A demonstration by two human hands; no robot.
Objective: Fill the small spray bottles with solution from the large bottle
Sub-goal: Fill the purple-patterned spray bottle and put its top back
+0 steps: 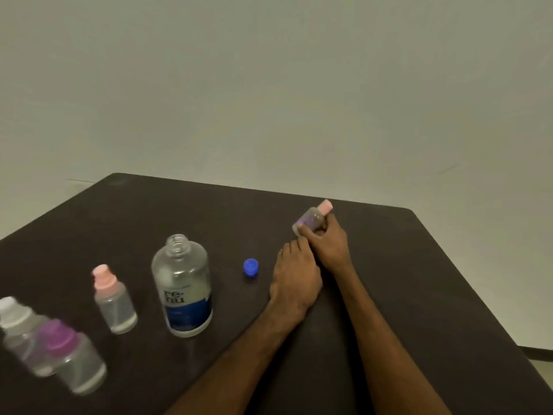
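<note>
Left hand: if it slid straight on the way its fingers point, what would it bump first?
Probably the small clear spray bottle with a pink cap, which the right hand grips just ahead of the left hand. It might brush that hand first, since depth is unclear.

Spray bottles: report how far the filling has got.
Done: the large bottle stands uncapped, its blue cap on the table. In hand: the right hand grips a tilted, capped pink-topped bottle. Remaining: three more capped bottles at the left; their fill is too blurred to judge.
</note>
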